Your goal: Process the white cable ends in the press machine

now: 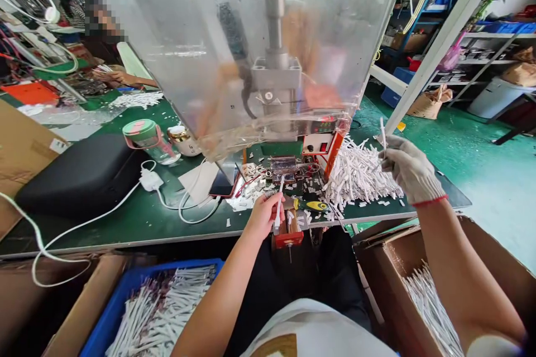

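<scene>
White shirt point(314, 326) nearest, left hand point(266, 215) beyond pinches a white strip point(278, 207) by a metal block point(283, 166) on the table point(113, 228), while gloved right hand point(408, 170) pinches a second strip point(382, 133) near the white heap point(360, 175).

The blue bin point(103, 312) (bottom left) is cut off; 1 co-worker's head point(103, 20) is blurred.

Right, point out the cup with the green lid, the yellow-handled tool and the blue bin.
Cup point(144, 129): head view, its green lid.
Tool point(317, 206): head view, yellow handle.
Bin point(95, 330): head view, left wall.
</scene>
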The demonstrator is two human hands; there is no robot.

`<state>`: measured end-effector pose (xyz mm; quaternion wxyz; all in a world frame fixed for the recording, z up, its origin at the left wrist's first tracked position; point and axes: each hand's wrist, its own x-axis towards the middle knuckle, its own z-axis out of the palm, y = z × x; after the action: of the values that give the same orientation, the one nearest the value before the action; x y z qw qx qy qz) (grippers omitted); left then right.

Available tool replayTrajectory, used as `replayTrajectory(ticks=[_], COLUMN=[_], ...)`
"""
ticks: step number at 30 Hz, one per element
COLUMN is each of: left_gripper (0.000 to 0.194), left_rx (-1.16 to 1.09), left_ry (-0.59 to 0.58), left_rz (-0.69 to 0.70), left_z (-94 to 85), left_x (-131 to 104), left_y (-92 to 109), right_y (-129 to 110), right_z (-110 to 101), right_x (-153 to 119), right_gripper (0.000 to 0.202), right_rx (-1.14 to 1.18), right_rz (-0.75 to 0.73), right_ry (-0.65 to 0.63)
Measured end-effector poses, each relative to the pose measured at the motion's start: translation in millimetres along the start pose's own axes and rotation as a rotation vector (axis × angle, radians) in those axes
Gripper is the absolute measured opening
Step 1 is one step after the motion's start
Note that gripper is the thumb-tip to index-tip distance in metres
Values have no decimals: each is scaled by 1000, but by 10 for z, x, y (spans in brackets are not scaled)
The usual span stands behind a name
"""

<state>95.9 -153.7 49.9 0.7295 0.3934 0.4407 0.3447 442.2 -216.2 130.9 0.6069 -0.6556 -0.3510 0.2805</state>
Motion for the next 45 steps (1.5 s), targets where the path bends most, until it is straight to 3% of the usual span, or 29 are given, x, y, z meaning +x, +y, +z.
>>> replayTrajectory(ticks=[4,7,11,15,21,29,31,33,36,38,41,45], left_gripper=[32,33,34,36,39,36,35,36,38,37,40,39], left_rx=[-58,-126,-178,-172,-154,-26,108,287,549,684,765,680], left_ry=[-10,24,55,91,116,7,-49,-107,-194,-261,-413,-608], left_rz=[-7,3,13,0,-35,-10,19,40,20,5,44,-14], left_z=[-107,-209,-368,-514,-572,-529,-537,-550,-539,-487,-370,-417], left_x=[-188,-312,-435,-529,-603,-645,-639,-617,-561,-525,-523,-604], left_y=[-6,-43,-103,-143,-130,-17,48,128,249,312,362,386], right_y=[33,206,483,674,746,626,493,301,-1,-129,-173,-139], right_z=[514,1067,1652,1900,1961,1952,1850,1700,1466,1353,1263,1111], right_x=[-792,-1120,-1159,-1072,-1017,-988,-943,-893,-871,-927,-1110,-1331], right_gripper=[33,38,38,34,31,28,31,34,33,30,26,20], right_rx=[193,188,190,250,272,158,-24,-245,-456,-486,-375,-169], right_rz=[296,431,468,483,502,488,395,202,-96,-167,-75,107], right_ry=[-356,-573,-609,-555,-521,-560,-552,-577,-808,-984,-1101,-1014])
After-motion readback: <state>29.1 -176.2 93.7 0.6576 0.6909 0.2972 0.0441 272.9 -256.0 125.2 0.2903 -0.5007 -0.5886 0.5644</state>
